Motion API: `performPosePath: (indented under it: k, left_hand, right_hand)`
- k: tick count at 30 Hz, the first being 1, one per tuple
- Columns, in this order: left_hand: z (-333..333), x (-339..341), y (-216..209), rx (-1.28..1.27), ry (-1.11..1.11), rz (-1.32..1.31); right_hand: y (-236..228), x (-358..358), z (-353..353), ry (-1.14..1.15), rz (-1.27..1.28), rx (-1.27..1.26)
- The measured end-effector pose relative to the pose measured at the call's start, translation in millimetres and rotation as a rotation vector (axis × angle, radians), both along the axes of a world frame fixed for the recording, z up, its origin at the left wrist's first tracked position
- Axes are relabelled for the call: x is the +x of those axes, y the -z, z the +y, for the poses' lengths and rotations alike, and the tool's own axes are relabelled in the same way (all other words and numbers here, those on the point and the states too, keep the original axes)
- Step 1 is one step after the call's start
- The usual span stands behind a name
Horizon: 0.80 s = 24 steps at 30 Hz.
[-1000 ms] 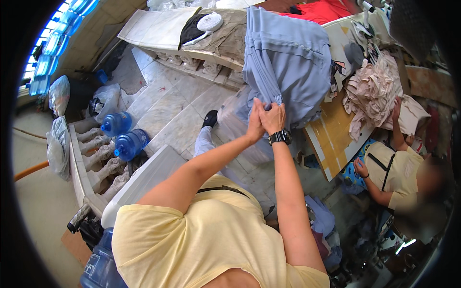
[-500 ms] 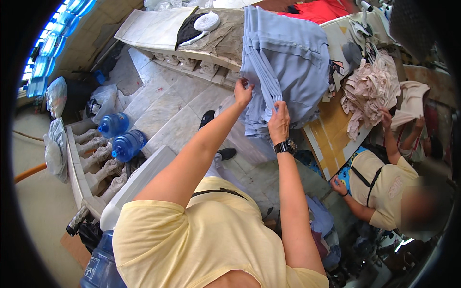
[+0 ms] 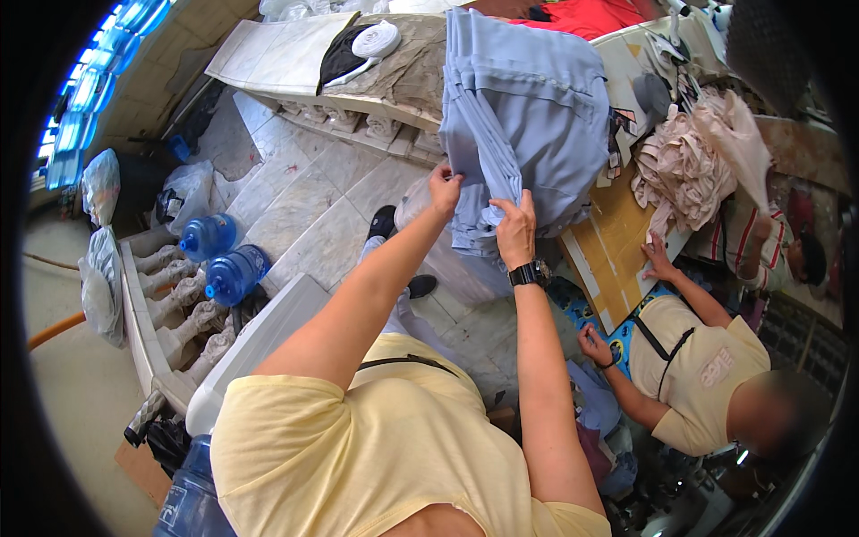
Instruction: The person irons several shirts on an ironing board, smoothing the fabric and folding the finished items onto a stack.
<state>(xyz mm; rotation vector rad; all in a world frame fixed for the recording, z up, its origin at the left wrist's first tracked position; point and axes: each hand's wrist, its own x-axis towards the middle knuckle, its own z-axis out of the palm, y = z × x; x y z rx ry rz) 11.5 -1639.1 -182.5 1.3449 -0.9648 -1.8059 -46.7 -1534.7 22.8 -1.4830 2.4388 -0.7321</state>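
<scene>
A thick stack of light blue cloth pieces (image 3: 559, 116), possibly garment parts, drapes over the table's near edge. Several of its layers hang together in a narrow folded band down the left side. My left hand (image 3: 445, 188) is closed at the stack's left edge, fingertips pinched on the cloth. At the lower end of the band, my right hand (image 3: 516, 229) grips the gathered layers between thumb and fingers. A black watch (image 3: 531, 272) is on my right wrist.
Left of the stack, a white cloth roll (image 3: 376, 39) sits on a stone ledge (image 3: 268, 54). Pale pink cloth (image 3: 680, 166) is heaped to the right, beside a co-worker in a yellow shirt (image 3: 689, 367) and another person beyond. Blue water bottles (image 3: 237, 274) stand at left.
My hands stay on the blue cloth, the left slightly lower. The yellow-shirted co-worker has moved nearer, one hand now at the board's edge. A pink piece at the far right has been lifted.
</scene>
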Motion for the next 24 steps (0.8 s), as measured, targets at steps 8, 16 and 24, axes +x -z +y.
performPosePath:
  k: [8,16,24]
  left_hand:
    - [50,38,-98,-0.431,0.422,-0.121]
    - [75,54,-96,-0.392,0.401,0.014]
    - [-43,4,-38,-0.525,0.077,-0.324]
  right_hand:
    - [-3,18,-21,0.233,-0.013,0.163]
    - [12,3,-31,0.278,0.129,0.24]
    - [3,8,-16,0.08,0.008,0.038]
